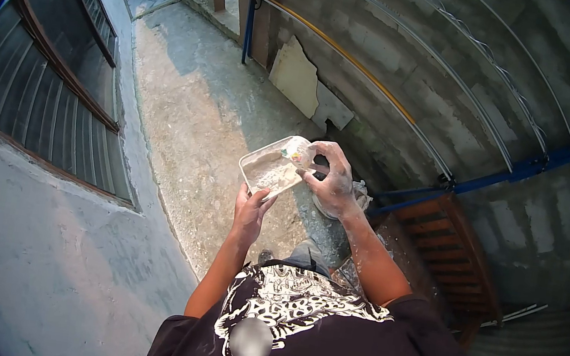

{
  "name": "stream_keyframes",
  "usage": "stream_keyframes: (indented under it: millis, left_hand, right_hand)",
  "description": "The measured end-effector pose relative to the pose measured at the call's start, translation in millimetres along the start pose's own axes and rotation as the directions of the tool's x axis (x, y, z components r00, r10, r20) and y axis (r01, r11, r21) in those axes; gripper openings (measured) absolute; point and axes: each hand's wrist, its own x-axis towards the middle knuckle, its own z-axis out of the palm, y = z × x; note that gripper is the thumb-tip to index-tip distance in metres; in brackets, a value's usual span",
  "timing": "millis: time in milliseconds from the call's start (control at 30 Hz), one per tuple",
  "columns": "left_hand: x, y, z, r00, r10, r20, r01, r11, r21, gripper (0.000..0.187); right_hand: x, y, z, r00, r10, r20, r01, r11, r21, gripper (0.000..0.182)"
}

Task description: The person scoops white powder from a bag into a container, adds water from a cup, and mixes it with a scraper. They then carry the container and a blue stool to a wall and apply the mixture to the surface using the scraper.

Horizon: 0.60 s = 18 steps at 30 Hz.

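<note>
One tray (273, 167), rectangular, whitish powder or plaster inside, held tilted at chest height over the concrete walkway (199, 116). Left hand (250, 211) grips its near edge, fingers closed on the rim. Right hand (332, 178) at the far end, dusted white, fingers curled around a small multicoloured object (295, 154), unidentifiable. One wooden pallet (455, 254) lower right.

bucket (360, 196) mostly hidden behind right hand (331, 180)

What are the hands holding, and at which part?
Both hold a tray: left hand at its near edge, right hand at its far corner.
</note>
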Motion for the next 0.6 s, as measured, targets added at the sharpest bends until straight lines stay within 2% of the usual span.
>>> stream_keyframes:
  millis: [33,100,167,200,300,433,600]
  left_hand:
    - [-1,0,0,1.000,-0.003,0.001,0.003,1.000,0.004,0.055]
    - [0,-1,2,0.999,-0.029,0.043,0.032,0.998,-0.061,0.054]
    - [7,-1,-7,0.999,-0.020,0.039,0.024,0.993,-0.117,0.054]
    - [10,-2,-12,1.000,0.006,0.016,-0.004,0.995,-0.105,0.055]
    - [10,-10,-10,1.000,0.025,0.003,-0.025,0.997,-0.074,0.053]
    - [6,-17,2,0.995,-0.054,0.087,0.063,0.993,-0.102,0.054]
    - [15,-11,-13,1.000,0.015,-0.012,-0.016,0.996,-0.089,0.050]
  right_hand:
    - [-2,4,0,0.994,-0.078,0.074,0.084,0.993,-0.082,0.053]
    - [-2,-2,-4,0.990,-0.093,0.102,0.103,0.991,-0.091,0.052]
    - [-4,-6,-6,0.999,0.038,0.012,-0.039,0.998,0.058,0.052]
    - [-5,-6,-9,0.998,0.066,-0.022,-0.065,0.997,0.040,0.051]
    - [-7,-6,-12,0.995,0.097,-0.014,-0.096,0.993,0.072,0.051]
    - [-8,0,-11,0.998,0.058,0.024,-0.059,0.998,0.036,0.050]
    - [-11,1,-16,0.989,0.144,-0.024,-0.142,0.988,0.066,0.051]
